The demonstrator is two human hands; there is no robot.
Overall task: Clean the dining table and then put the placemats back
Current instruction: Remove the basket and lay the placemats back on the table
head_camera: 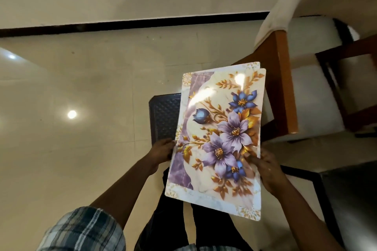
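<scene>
Placemats (pixel 219 134): stack of at least two, floral print up, held in the air over the tiled floor (pixel 81 98), in front of the person's legs. A second mat's corner shows at the far edge, offset from the top one. Left hand (pixel 163 149) grips the left long edge, fingers curled under. Right hand (pixel 267 169) grips the right long edge, thumb on the printed face. Dark textured mat (pixel 164 116) lies on the floor beneath. Chair (pixel 285 87) stands just right.

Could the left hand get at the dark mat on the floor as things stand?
Probably not freely: the left hand is gripping the placemats, which also cover part of the dark mat below.
</scene>
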